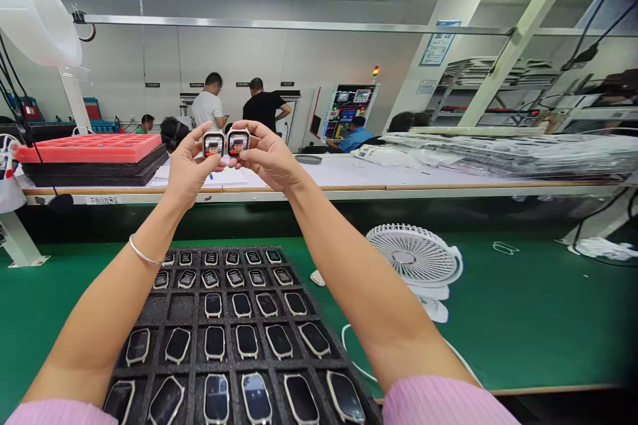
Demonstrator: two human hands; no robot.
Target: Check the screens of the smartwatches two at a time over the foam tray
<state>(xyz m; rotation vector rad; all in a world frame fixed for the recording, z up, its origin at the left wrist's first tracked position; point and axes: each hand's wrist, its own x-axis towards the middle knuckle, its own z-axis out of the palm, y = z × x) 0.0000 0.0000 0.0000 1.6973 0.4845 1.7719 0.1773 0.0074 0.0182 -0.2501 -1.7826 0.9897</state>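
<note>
My left hand is raised at arm's length and pinches a small square watch body whose screen is lit with a picture. My right hand holds a second lit watch body right beside the first, the two nearly touching. Both screens face me. Below my arms a black foam tray lies on the green mat, with several dark-screened watch bodies in its pockets. Two or three pockets near the tray's upper left are empty. A silver bangle sits on my left wrist.
A small white fan lies face up on the green mat right of the tray, with its cable. A shelf behind carries red and black trays and bagged parts. Several people stand and sit farther back.
</note>
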